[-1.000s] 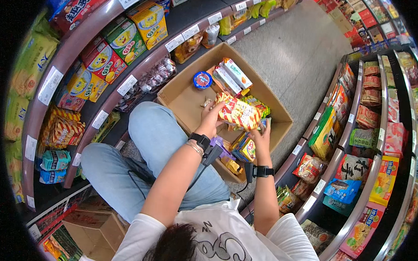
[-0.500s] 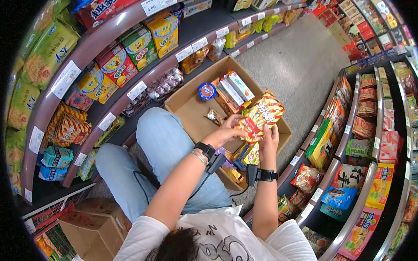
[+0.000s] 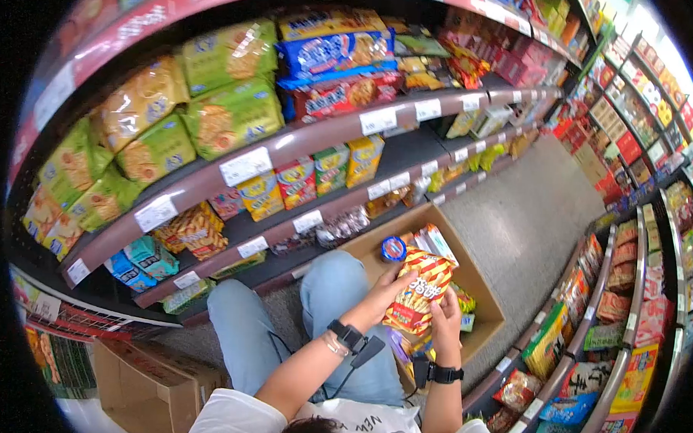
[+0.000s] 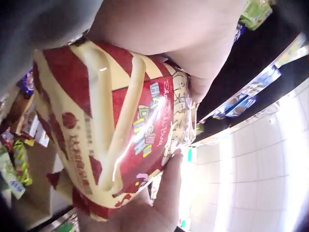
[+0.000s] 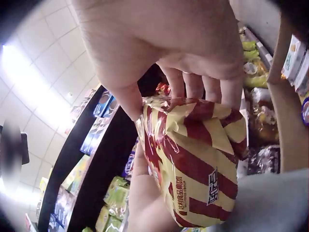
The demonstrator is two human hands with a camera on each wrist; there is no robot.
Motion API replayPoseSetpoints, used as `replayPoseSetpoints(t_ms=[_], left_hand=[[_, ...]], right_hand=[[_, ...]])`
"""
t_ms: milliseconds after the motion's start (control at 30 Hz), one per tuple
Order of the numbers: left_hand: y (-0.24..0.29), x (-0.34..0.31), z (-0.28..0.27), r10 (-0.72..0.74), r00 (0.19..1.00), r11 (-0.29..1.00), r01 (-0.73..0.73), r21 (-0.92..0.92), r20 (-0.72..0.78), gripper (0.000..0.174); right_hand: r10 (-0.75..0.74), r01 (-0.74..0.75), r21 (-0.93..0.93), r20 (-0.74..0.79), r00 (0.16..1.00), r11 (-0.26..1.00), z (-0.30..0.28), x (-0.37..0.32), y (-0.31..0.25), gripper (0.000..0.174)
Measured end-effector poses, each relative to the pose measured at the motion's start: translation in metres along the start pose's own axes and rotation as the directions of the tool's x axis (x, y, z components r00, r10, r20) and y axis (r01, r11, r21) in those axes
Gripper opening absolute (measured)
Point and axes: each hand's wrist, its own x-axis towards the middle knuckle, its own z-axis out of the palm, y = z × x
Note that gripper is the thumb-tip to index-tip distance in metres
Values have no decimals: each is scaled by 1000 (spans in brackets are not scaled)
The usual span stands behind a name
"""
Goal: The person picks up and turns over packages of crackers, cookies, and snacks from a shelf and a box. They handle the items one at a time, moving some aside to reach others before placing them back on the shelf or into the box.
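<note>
Both hands hold a red-and-cream striped snack bag (image 3: 422,288) upright over the open cardboard box (image 3: 485,301). My left hand (image 3: 383,296) grips its left side, thumb across the printed front. On the lower right edge, my right hand (image 3: 446,321) pinches the bag between thumb and fingers. The right wrist view shows the bag's striped side (image 5: 198,164) below the curled fingers (image 5: 193,87). Inside the box are a blue-lidded cup (image 3: 393,249), white cartons (image 3: 439,244) and a purple package (image 3: 400,345), partly hidden by the hands and bag.
Along the left, a shelf carries green biscuit bags (image 3: 235,117), small yellow boxes (image 3: 261,196) and similar striped bags (image 3: 201,230). Another shelf with bagged snacks (image 3: 520,390) curves along the right. A second cardboard box (image 3: 146,377) stands at lower left, beside the bent legs (image 3: 244,320).
The head view has swung up and left, showing more of the left shelf. Both hands have turned the striped bag and drawn it closer, its printed front now facing up toward the head.
</note>
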Motion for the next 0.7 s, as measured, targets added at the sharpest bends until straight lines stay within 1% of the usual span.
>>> replayPoseSetpoints(t_ms=[67, 167, 200, 233, 300, 367, 400, 500, 533, 600, 633, 667, 700], left_hand=[[24, -18, 1, 73, 996, 997, -73, 2, -45, 41], [49, -41, -7, 156, 984, 987, -159, -30, -83, 41], [57, -49, -10, 181, 978, 981, -186, -46, -101, 41], [64, -58, -11, 205, 971, 975, -214, -63, -122, 42], [77, -77, -14, 291, 945, 954, -298, -24, -151, 42], [87, -94, -25, 355, 917, 934, -355, 32, -184, 43], [90, -101, -32, 365, 911, 926, -376, -23, -193, 42], [104, -127, -46, 437, 863, 885, -463, -50, -255, 42], [108, -136, -51, 474, 835, 868, -496, -9, -280, 43], [109, -148, -65, 554, 763, 827, -550, 117, -333, 45], [110, -153, -70, 589, 720, 806, -558, 199, -367, 46], [111, -160, -72, 606, 685, 795, -546, 265, -405, 48], [110, -165, -75, 646, 655, 763, -545, 348, -391, 51]], right_hand=[[-8, 6, 25, 54, 999, 1000, 23, 2, -3, 58], [82, -91, 45, 181, 980, 995, 55, -1, -15, 58], [83, -95, 38, 245, 966, 995, 62, -1, -13, 56], [133, -138, -8, 313, 940, 990, 66, 0, -10, 56], [192, -170, -91, 389, 901, 981, 84, 0, -10, 55], [192, -164, -101, 462, 866, 981, 104, 5, -6, 53], [197, -165, -108, 499, 844, 980, 114, 6, -5, 52], [202, -162, -123, 522, 828, 979, 148, 6, 0, 48], [221, -197, -103, 534, 816, 975, 158, 6, 5, 45], [237, -228, -77, 479, 845, 971, 179, 0, 13, 45], [239, -239, -58, 452, 860, 969, 190, -2, 17, 45], [228, -232, -45, 438, 870, 972, 197, -4, 23, 48], [146, -123, -81, 431, 891, 989, 205, -8, 27, 50]])
